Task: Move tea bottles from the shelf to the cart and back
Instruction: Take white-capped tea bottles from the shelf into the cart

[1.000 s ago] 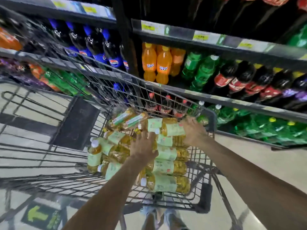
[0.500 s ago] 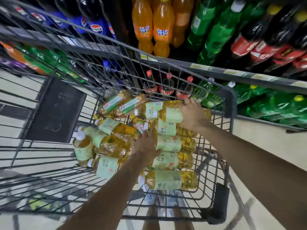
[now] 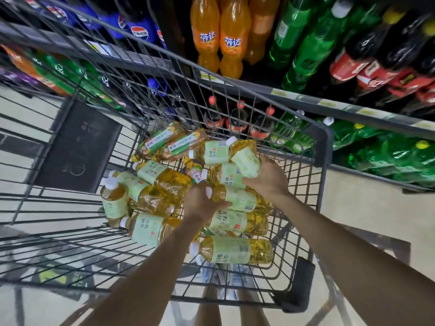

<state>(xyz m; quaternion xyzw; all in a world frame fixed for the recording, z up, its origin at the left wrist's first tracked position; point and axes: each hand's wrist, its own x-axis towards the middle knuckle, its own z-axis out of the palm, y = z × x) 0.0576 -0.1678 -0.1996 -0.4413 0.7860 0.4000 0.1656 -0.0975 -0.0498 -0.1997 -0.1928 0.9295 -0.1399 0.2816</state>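
Wire cart (image 3: 327,142): dark grey, set close against the drinks shelf (image 3: 306,100), seen from above. Contents: a loose pile of tea bottles (image 3: 162,177) with amber liquid, pale green labels and white caps, most lying on their sides in the right half of the basket. At the left edge of the pile, an upright bottle (image 3: 113,198) stands with a slight lean. At the far end lies a green-and-orange labelled pair (image 3: 169,142), side by side. The nearest bottle (image 3: 235,251) lies crosswise, cap to the left. Right hand (image 3: 266,177): fingers and thumb wrapped round the labelled body of a raised tea bottle (image 3: 244,158), which is tilted, cap up and to the left, over the far right of the pile. Left hand (image 3: 202,201): fingers curled round the neck end of a lying tea bottle (image 3: 237,198) in the middle of the pile, its white cap showing at the fingers; whether it is clear of its neighbours cannot be told. Both forearms reach in over the near rim. Cart fitting: dark panel (image 3: 77,149) on the left wire wall. Shelf stock behind the cart: orange soda bottles (image 3: 219,38), green soda bottles (image 3: 303,43), red-labelled cola bottles (image 3: 353,64), blue-labelled cola bottles (image 3: 138,31). Lower tier, seen through the wire: small red-capped bottles (image 3: 237,121). Floor (image 3: 367,208): pale.
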